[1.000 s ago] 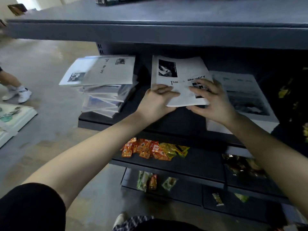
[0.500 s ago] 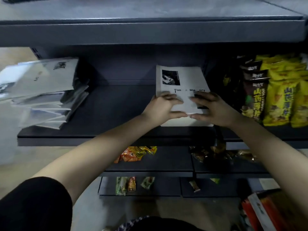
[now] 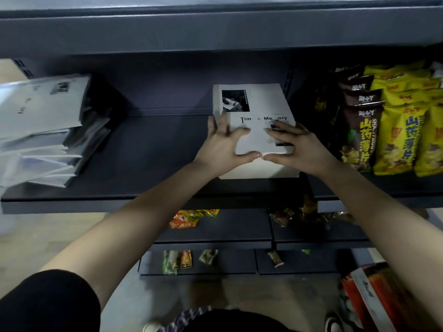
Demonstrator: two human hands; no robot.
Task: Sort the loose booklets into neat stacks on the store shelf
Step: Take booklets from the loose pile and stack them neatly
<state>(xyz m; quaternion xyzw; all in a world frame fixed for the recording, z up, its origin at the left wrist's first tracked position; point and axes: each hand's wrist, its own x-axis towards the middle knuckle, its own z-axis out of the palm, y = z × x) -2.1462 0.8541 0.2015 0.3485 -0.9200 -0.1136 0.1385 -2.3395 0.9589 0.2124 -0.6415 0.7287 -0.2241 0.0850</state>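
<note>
Nearest the camera, a black sleeve (image 3: 48, 303) covers the left upper arm, and both bare forearms reach forward. Below them, small snack packets (image 3: 182, 258) lie on the lowest shelf. One level up sit orange packets (image 3: 189, 218), and an orange box (image 3: 378, 300) stands at the lower right.

Farther in, on the dark grey shelf (image 3: 153, 152), both hands rest on the top booklet (image 3: 261, 104), a white one with a black photo and the title "Tim & Memory". The left hand (image 3: 221, 144) is open, its fingers spread along the booklet's left edge and its thumb against the near edge. The right hand (image 3: 299, 147) is open too, its fingers flat across the cover and its thumb at the near edge, almost touching the left thumb. This booklet lies on a stack (image 3: 259, 168) of white booklets whose near edge sticks out beneath it.

Well apart, at the shelf's left end, sits an uneven, slanting pile of booklets (image 3: 43, 130). To the right of the stack stand brown snack bags (image 3: 359, 130) and then yellow snack bags (image 3: 402, 130).
</note>
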